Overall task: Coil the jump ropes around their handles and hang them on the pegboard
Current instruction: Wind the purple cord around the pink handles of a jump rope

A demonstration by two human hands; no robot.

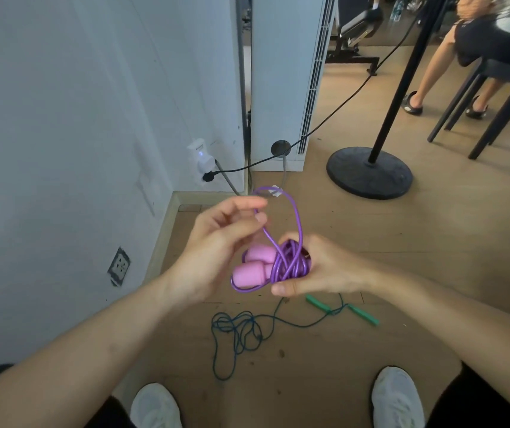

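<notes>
Mostly coiled purple rope [287,261] in right hand [324,270], loop pinched by left hand [216,242]

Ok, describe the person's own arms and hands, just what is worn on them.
Both are bare. The left hand and right hand wear no gloves, and no ring shows. The left forearm and right forearm carry no sleeve, watch or band as far as the frame shows them.
</notes>
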